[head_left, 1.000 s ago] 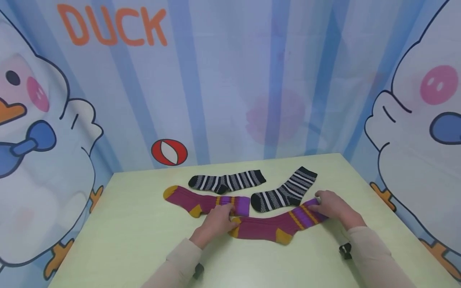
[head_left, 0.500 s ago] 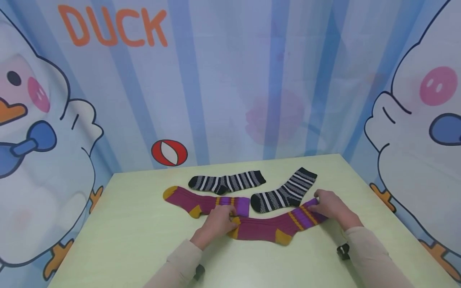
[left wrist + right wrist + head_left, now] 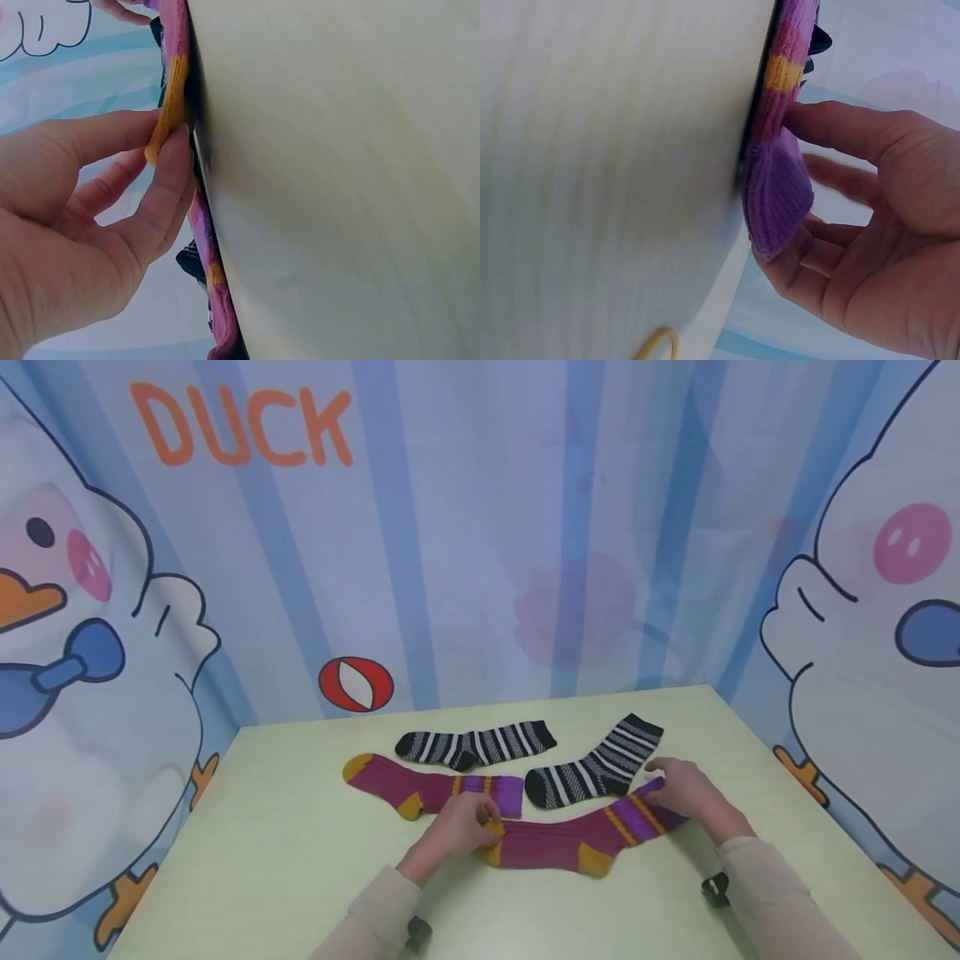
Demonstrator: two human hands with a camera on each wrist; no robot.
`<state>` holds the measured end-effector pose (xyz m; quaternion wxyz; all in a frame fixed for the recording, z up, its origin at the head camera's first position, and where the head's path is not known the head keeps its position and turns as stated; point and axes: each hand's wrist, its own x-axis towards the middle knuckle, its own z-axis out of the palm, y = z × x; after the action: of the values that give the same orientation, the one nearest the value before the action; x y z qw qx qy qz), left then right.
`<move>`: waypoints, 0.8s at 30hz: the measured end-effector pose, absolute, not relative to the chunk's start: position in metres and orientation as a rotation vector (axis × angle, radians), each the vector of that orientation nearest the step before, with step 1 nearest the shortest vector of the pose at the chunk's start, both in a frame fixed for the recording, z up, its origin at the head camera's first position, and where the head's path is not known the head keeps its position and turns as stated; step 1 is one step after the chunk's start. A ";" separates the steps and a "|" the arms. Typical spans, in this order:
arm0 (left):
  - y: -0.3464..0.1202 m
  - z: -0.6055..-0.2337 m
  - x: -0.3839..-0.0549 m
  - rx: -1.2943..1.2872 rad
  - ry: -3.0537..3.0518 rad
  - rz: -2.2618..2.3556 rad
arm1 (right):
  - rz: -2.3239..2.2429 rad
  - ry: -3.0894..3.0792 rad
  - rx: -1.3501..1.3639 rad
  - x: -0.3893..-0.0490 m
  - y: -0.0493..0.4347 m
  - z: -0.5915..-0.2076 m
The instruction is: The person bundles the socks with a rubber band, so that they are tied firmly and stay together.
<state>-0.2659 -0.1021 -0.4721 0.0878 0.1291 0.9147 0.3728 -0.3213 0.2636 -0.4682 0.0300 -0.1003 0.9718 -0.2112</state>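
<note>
A maroon sock with a yellow heel and a striped purple cuff lies stretched sideways, nearest the person. My left hand pinches its yellow toe between thumb and fingers. At the other end, my right hand holds the purple cuff, thumb on top and fingers at its edge. Just behind the left hand lies a matching maroon sock, toe pointing left, part of its cuff covered by that hand. Beyond are two black-and-white striped socks, one flat and one angled near the right hand.
All the socks lie on a pale yellow table. A blue-striped curtain with printed ducks encloses its back and sides. A yellow loop shows low in the right wrist view. Black wrist devices sit below the sleeves.
The left fingers have shifted at the toe and now pinch it, its tip slightly raised. The right hand stays at the cuff. The head view has tilted a little upward.
</note>
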 end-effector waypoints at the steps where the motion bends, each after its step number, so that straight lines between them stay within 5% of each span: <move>1: -0.102 -0.472 -0.266 0.390 2.716 1.125 | -0.664 3.000 -0.325 -0.321 0.264 -0.469; 24: -0.103 -0.470 -0.263 0.365 2.656 1.149 | -0.921 2.805 -0.388 -0.313 0.282 -0.462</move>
<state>-0.2634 -0.1027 -0.4702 0.1120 0.1242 0.9048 0.3915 -0.3131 0.2819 -0.4618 0.0820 -0.1299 0.9388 -0.3084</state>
